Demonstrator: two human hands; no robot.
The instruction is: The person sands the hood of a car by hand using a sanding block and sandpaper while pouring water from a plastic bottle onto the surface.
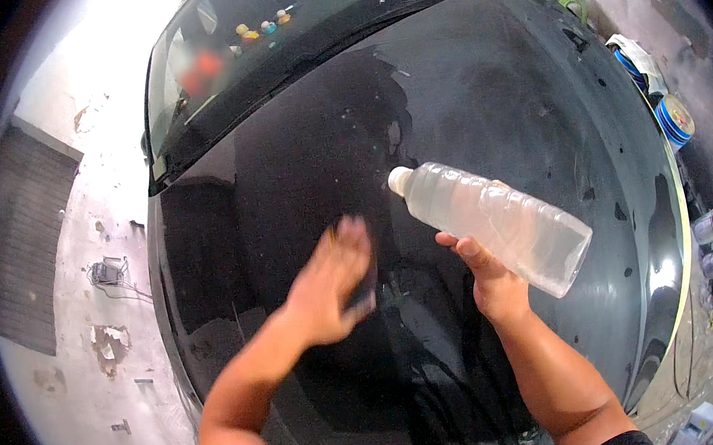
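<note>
My right hand [497, 278] is closed around a clear plastic bottle [501, 222] with a white cap [399, 180]. Cloudy liquid shows through its ribbed wall. The bottle is tilted over the black car hood [308, 150], cap toward the upper left; the thumb shows at its lower side. My left hand [332, 280] is over the hood, left of the bottle, smeared by motion. Its fingers reach away from me and its thumb stands apart. Whether a thin dark thing lies between thumb and fingers, I cannot make out. Wet streaks and droplets mark the hood.
Beyond the hood is the windshield [337, 4] with wiper and small figures [259, 29] behind it. At right stand blue-banded tins [674, 120], grey cups [707, 227] and a white box [706, 419]. A dark shutter [27, 234] and a wall-mounted device [108, 271] are at left.
</note>
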